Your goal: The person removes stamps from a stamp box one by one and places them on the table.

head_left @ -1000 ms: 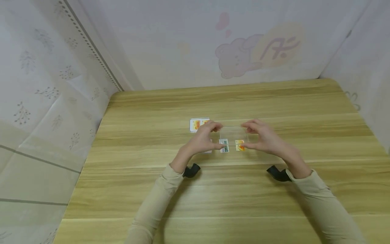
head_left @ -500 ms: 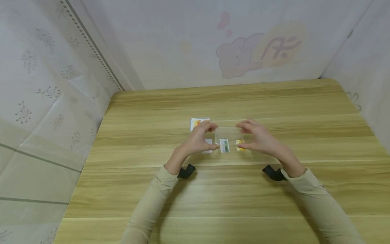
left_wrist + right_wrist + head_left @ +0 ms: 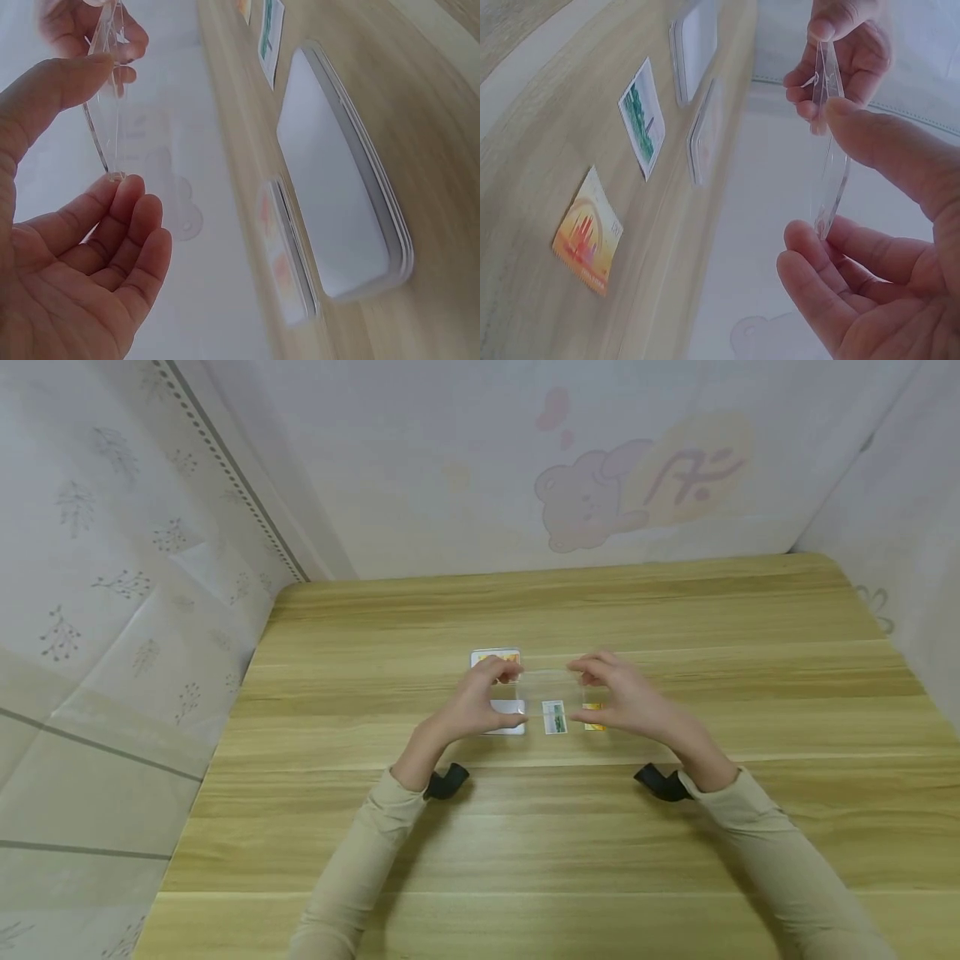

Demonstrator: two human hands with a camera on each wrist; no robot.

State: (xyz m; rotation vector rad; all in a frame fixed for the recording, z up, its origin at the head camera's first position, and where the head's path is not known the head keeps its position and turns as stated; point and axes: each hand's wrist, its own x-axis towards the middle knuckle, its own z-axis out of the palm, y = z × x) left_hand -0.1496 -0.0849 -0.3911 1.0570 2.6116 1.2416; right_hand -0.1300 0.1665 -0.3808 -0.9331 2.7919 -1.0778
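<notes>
Both hands hold a thin, clear rectangular plastic piece [image 3: 550, 692] above the table. My left hand [image 3: 476, 700] pinches its left edge between thumb and fingertips, and my right hand [image 3: 626, 697] grips the right edge likewise. In the right wrist view the plastic [image 3: 831, 165] shows almost edge-on, tilted up off the tabletop. Below lie two postage stamps: a green landscape one [image 3: 555, 718] and an orange one [image 3: 594, 718], partly behind the right thumb in the head view. A white rounded flat case [image 3: 337, 187] lies left of them, partly hidden by my left hand in the head view.
Behind the white case lies a second flat case [image 3: 476, 658] with orange stamp pictures showing. Black curved mounts [image 3: 447, 782] stick out at both wrists. The wooden table [image 3: 540, 860] ends at pale curtains [image 3: 420, 485] at the back and sides.
Both hands have moved left together with the clear plastic, which now overlaps the green stamp rather than the orange one. More of the white case shows. The stamps have stayed in place.
</notes>
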